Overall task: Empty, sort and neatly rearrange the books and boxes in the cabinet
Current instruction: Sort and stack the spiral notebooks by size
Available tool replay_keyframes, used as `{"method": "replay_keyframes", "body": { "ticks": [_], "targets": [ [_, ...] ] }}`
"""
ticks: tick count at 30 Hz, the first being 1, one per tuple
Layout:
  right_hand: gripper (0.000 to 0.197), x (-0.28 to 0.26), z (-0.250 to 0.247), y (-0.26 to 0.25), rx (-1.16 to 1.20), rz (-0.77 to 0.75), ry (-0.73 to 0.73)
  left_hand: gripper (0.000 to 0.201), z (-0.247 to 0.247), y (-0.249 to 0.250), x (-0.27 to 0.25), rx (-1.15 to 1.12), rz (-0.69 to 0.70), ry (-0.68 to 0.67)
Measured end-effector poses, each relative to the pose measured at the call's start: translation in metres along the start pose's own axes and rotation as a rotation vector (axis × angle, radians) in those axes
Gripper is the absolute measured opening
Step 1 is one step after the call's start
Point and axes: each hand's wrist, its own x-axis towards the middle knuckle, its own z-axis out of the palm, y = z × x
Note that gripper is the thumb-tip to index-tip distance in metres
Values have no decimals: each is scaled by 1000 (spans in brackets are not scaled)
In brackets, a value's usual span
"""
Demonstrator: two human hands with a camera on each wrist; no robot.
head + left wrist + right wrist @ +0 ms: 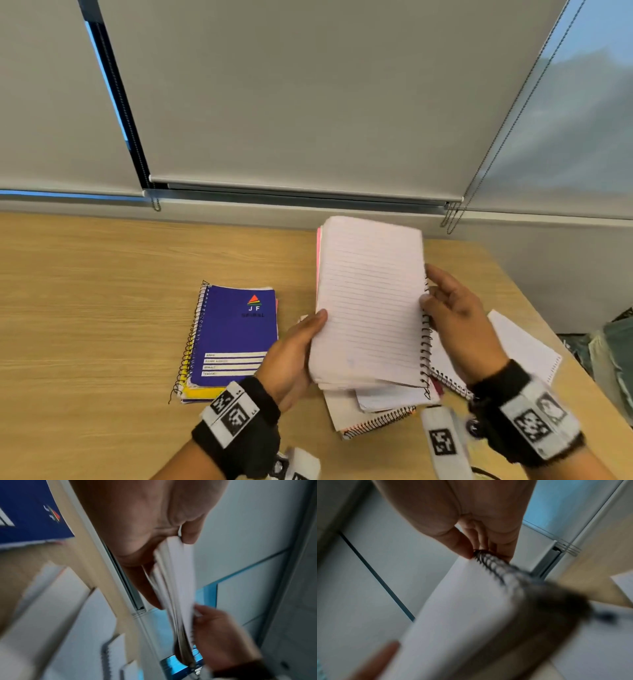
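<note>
Both hands hold a coverless spiral notebook [370,305] tilted up above the wooden table [85,291], its lined page facing the head camera: the left hand [291,356] grips the loose left edge with thumb over the page, and the right hand [459,325] pinches the black wire spine on the right. Beneath it lies a loose heap of spiral notebooks [373,411], perhaps three or four, though blur hides the count. To the left, apart, a blue notebook [236,335] tops a small stack.
</note>
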Motion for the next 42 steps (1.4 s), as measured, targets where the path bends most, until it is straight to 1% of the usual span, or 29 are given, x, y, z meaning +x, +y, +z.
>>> {"method": "replay_keyframes", "body": {
  "ticks": [1,3,6,10,14,16,21,24,26,27,28,29,30,31,32,33,34,35,36,37,38,39,41,42],
  "targets": [
    [45,4,9,11,7,38,20,51,5,4,-6,-31,-4,-34],
    [40,8,27,33,19,119,41,52,9,6,-13,3,-5,-70],
    [41,9,50,53,105,202,34,58,3,10,-17,92,40,-29],
    [45,8,64,54,226,171,-61,56,-19,32,-23,157,126,80],
    [45,9,71,51,229,146,-169,53,-29,52,-27,289,218,157],
    [45,10,74,52,241,143,-198,52,-32,57,-27,285,238,161],
    [44,13,81,50,317,164,-253,60,-39,62,-29,258,224,108],
    [42,14,83,51,354,221,-288,54,-39,63,-30,249,230,79],
    [42,15,88,56,318,281,-322,41,-39,64,-30,300,219,69],
    [41,14,92,59,252,299,-343,35,-40,63,-28,402,224,75],
    [39,12,97,62,135,290,-384,28,-41,61,-26,536,242,86],
    [35,7,103,61,-34,274,-421,23,-43,58,-24,668,280,105],
    [41,3,109,58,-197,235,-471,22,-45,55,-22,780,319,156],
    [64,-3,115,54,-291,197,-492,21,-46,54,-21,860,349,243],
    [85,-9,121,47,-293,171,-500,20,-45,53,-20,906,367,324],
    [94,-15,127,37,-249,146,-517,17,-44,54,-20,937,382,374],
    [91,-18,132,26,-196,92,-548,14,-43,56,-19,966,396,382],
    [81,-20,134,18,-179,37,-561,12,-43,59,-18,982,401,359],
    [65,-18,133,11,-171,-19,-539,14,-43,63,-16,967,403,317],
    [46,-12,129,8,-164,-50,-452,18,-45,68,-16,914,400,272],
    [26,-4,122,5,-154,-47,-336,22,-47,75,-18,844,389,250],
    [15,4,112,4,-152,-28,-252,22,-52,84,-20,793,383,246],
    [21,15,86,1,-175,-13,-171,21,-63,104,-30,734,400,205],
    [22,19,76,0,-159,-7,-137,23,-69,115,-36,709,411,158]
  ]
}}
